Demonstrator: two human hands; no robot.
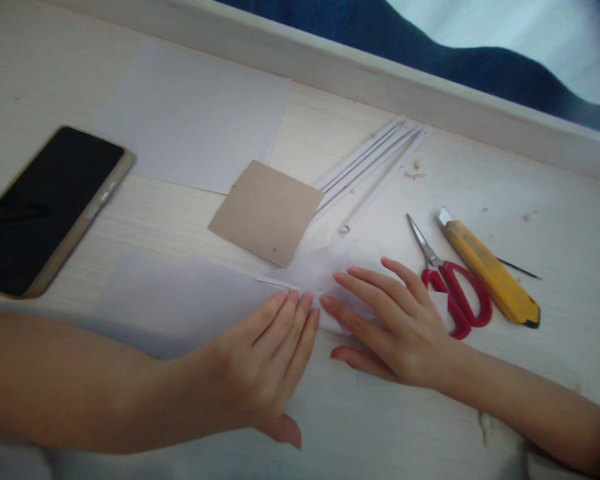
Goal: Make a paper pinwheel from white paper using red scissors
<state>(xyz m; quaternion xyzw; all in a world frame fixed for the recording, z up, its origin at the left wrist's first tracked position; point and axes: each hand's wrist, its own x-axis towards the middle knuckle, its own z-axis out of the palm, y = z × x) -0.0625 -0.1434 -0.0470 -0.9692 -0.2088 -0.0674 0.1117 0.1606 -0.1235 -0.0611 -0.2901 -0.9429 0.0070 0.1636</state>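
My left hand presses its outstretched fingertips, held side by side, onto a white sheet of paper; its thumb sticks out toward me. Just right of it, my right hand lies with spread fingers on the creased, folded end of white paper. Neither hand grips anything. The fingertips of both hands almost meet. Parts of the paper are hidden beneath the hands. Beyond them lies a square brown piece of cardboard. Close to my right hand are scissors with red handles.
A yellow utility knife lies right of the scissors, near a thin dark stick. Several narrow white paper tubes rest toward the raised table edge. Another white sheet lies behind, and a smartphone is at left.
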